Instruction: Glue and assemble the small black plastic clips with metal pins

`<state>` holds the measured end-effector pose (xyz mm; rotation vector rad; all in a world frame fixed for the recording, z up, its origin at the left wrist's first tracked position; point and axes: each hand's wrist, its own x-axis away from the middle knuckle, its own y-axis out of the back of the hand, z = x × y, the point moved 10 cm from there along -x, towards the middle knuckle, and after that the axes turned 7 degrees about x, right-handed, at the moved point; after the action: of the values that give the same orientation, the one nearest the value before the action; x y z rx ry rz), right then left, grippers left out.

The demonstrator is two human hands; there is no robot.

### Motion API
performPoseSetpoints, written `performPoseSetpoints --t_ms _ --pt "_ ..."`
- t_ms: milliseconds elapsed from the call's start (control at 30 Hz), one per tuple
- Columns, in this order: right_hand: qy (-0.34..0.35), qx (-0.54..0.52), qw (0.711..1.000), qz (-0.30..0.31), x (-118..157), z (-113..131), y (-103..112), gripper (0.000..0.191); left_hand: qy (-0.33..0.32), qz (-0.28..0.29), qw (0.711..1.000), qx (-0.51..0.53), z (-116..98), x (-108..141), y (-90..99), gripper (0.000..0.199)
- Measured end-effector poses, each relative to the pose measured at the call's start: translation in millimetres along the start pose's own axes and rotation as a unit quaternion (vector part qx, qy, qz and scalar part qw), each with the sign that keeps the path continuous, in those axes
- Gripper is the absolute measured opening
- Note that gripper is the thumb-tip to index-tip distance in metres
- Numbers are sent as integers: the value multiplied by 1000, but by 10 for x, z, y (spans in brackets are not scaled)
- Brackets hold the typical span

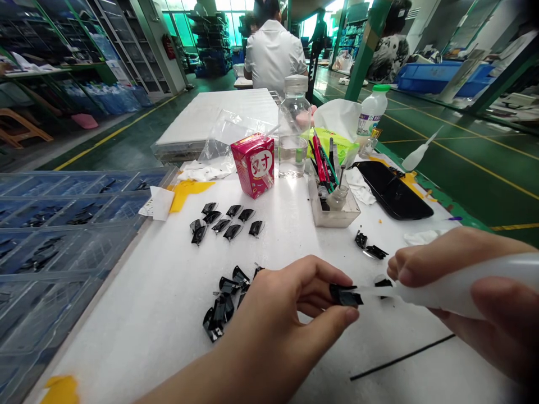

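The black part [346,295], pinched narrowly by the left fingers [332,275] above the counter [126,359], may be dropped if the squeeze bottle's nozzle [374,292], gripped in the right hand [501,336], is pressed too hard.

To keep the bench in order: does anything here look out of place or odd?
The black parts beside the left hand lie jumbled and overlapping, while similar parts farther up the white sheet sit in tidy rows.
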<state>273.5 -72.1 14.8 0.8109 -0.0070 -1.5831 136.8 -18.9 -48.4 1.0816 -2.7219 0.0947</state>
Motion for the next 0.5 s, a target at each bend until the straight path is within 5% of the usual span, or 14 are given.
performPoseSetpoints --t_ms 167,500 --pt "-25 54 996 -63 48 -45 78 35 0 4 1000 -4 -4 12 -9 13" --pt "-20 46 998 -49 72 -56 65 30 4 -1 1000 4 4 8 -4 13"
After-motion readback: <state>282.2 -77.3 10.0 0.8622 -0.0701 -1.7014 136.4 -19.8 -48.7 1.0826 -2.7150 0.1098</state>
